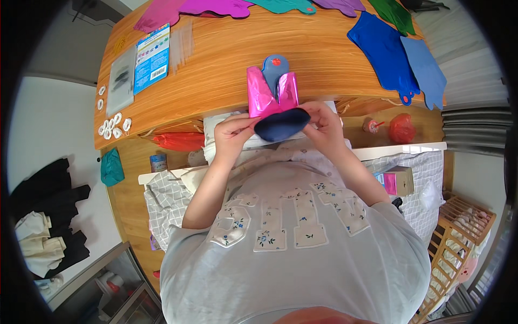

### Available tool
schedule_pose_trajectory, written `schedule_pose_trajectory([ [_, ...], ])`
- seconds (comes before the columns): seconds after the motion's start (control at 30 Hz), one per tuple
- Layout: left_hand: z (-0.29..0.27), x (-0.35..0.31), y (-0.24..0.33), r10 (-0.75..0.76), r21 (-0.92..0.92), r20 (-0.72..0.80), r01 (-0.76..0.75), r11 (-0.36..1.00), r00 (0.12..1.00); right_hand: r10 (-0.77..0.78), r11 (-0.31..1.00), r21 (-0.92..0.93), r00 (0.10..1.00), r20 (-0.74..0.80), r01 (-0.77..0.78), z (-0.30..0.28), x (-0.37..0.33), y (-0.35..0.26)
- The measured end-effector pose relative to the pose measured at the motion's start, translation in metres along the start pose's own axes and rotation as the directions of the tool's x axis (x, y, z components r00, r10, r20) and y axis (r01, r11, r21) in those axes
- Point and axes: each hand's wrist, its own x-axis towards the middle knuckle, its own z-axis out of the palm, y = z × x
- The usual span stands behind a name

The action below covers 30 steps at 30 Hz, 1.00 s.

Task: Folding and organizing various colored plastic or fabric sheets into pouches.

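My left hand (233, 132) and my right hand (324, 127) pinch the two sides of a foil piece, which looks like an uninflated foil balloon, at the table's near edge. Its pink metallic part (260, 96) is folded in two flaps lying on the table. A dark blue oval part (281, 125) faces me between my hands. Between the flaps a grey-blue rounded tab (275, 63) with a red spot sticks out toward the far side. Whether the tab belongs to the same piece, I cannot tell. The fingertips on the far side of the foil are hidden.
Flat foil shapes in pink, teal, purple and green line the far edge; a blue one (380, 54) lies right. At left are a blue-and-white package card (152, 56), a clear bag (122, 81) and several white ring-shaped coils (110, 125). Below is an open drawer (372, 107).
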Motion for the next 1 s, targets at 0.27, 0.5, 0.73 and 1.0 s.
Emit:
schedule_pose_trajectory([
  [0.27,0.027,-0.019,-0.004,-0.178,-0.377,-0.224,0.083,0.922,0.958,0.237,0.94,0.253,0.971,-0.005,-0.228,0.008,0.002,-0.004],
  [0.5,0.011,-0.015,-0.017,-0.258,-0.389,-0.013,0.232,0.891,0.966,0.365,0.917,0.171,0.931,0.013,-0.361,0.013,-0.002,-0.007],
  [0.73,0.029,0.003,0.003,-0.443,-0.472,0.045,0.41,0.78,0.895,0.454,0.883,0.102,0.889,0.057,-0.458,0.018,-0.009,-0.016],
  [1.0,0.037,0.003,0.031,-0.419,-0.592,-0.026,0.324,0.738,0.908,-0.243,0.956,-0.184,0.968,-0.066,0.228,0.017,-0.02,0.001],
])
